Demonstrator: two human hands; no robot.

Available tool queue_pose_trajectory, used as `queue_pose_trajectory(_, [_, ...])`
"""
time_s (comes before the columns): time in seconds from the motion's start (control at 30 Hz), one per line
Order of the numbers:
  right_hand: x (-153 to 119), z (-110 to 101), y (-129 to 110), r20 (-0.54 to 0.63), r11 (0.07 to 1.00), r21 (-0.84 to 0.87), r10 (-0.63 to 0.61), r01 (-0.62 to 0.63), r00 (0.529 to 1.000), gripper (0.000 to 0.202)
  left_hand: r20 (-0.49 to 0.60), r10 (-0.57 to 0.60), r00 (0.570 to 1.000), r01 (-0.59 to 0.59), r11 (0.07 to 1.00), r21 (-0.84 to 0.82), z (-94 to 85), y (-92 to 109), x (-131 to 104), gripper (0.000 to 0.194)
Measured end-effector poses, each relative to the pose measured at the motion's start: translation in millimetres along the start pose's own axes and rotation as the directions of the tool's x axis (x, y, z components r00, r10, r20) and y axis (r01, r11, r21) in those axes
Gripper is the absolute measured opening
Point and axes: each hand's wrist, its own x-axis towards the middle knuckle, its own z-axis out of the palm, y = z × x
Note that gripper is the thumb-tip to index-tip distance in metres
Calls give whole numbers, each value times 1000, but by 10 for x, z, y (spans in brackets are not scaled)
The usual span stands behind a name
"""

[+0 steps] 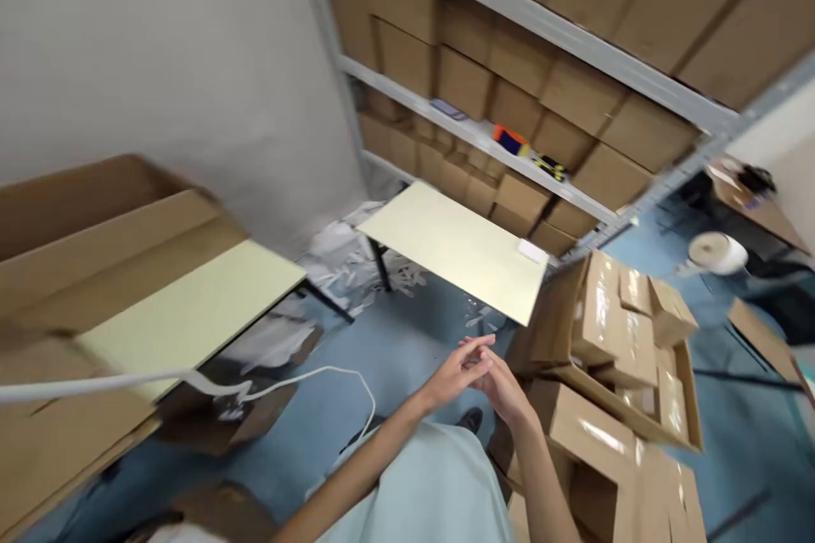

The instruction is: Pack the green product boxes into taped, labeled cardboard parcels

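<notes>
My left hand (pixel 450 375) and my right hand (pixel 503 390) meet in front of my body, above the blue floor. The left fingers are stretched out and lie over the fingertips of the right hand, which are partly hidden behind them. Nothing shows in either hand. Beyond them stands a pale table (pixel 446 237) with a small white item (pixel 532 251) on its right end. Close to my right arm is a large open carton (pixel 576 377) filled with several taped boxes (pixel 630 348).
Metal shelving (pixel 548 13) full of brown cartons rises at the back. On the left, large cardboard (pixel 115 263) lies across another pale table (pixel 204 310). A white cable (pixel 318 372) hangs across the left side. More cartons (pixel 598 433) stand beside my right arm. A white roll (pixel 716 252) is farther right.
</notes>
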Motion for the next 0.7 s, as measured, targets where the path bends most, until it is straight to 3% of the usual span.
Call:
queue_pose_trajectory(0.17, [750, 1237, 219, 67, 990, -141, 35, -25, 997, 70, -314, 51, 948, -100, 985, -144, -1010, 393, -568, 46])
queue_pose_trajectory(0.3, [1242, 2146, 440, 152, 966, -244, 128, -89, 980, 85, -531, -4, 847, -169, 946, -277, -1758, 537, -1041, 47])
queue_pose_trajectory(0.4, [1506, 2666, 574, 241, 939, -322, 206, -122, 949, 87, -644, -54, 763, -228, 910, -347, -2206, 562, -1337, 53])
queue_pose_trajectory(0.57, [1933, 3372, 725, 428, 878, -466, 335, -113, 840, 73, -800, -61, 597, -378, 858, -348, -2807, 597, -1707, 53])
queue_pose_trajectory(0.7, [2343, 4036, 878, 550, 814, -571, 479, -111, 684, 80, -907, -100, 410, -483, 819, -309, -3262, 654, -2007, 57])
